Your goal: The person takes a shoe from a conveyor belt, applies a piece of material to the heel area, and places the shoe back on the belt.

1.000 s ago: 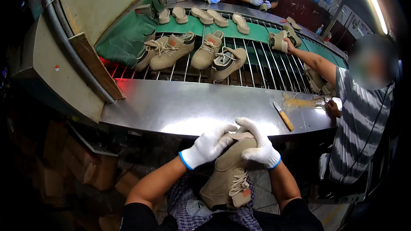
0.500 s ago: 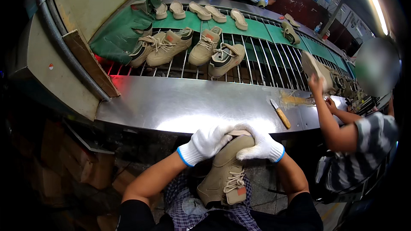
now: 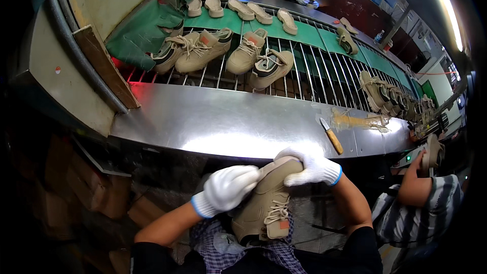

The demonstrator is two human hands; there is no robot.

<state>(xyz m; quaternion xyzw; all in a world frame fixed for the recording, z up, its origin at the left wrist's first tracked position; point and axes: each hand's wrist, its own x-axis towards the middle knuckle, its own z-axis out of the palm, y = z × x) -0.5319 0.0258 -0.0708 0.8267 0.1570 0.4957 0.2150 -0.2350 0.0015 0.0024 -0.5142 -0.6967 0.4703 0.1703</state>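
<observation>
A long metal counter [image 3: 218, 122] crosses the view, bending toward the rim. Behind it runs a rack [image 3: 328, 73] of metal rods, with a green strip [image 3: 307, 33] along its far side. At the left stands a pale cabinet [image 3: 66, 81], and beside it a green cloth [image 3: 134, 40] hangs over the end of the rack. Low at the right, a co-worker in a striped shirt [image 3: 418, 213] holds up a shoe; two more people work across the rack in gloves.

The held shoe [image 3: 251, 210], beige and laced, is above the person's lap on the near side of the counter, toe away from the body, heel end low against a checked apron [image 3: 215, 251]. The hands wear white gloves with blue cuffs and are apart. The right hand [image 3: 313, 170] is clamped round the toe, thumb on the upper. The left hand [image 3: 228, 187] is blurred, its fingers bunched at the sole's edge near the toe; whether they pinch it, I cannot tell.

Four beige shoes [image 3: 204, 53] stand near the rack's left end, more in a row at the right. Five loose soles [image 3: 241, 8] lie on the green strip. A wooden-handled knife [image 3: 333, 141] rests on the counter.
</observation>
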